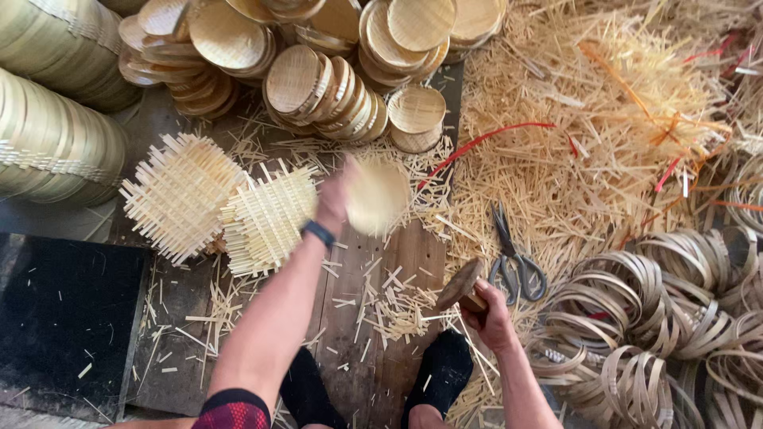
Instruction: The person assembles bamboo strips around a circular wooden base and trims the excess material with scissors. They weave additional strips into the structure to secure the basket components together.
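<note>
The left hand (334,199) grips a small round woven basket (378,196), reaching toward the stacked baskets (326,87) at 12 o'clock. The right hand (493,318) grips a wooden mallet (461,286), near the scissors (513,254) at 3 o'clock.

Woven mats (214,208) left of the scissors (515,258), bamboo rings (636,318) right.

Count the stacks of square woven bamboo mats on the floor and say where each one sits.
2. One stack of square woven mats lies left of the left hand; the second stack leans against it, just beside that wrist. More may be hidden beneath them.
</note>
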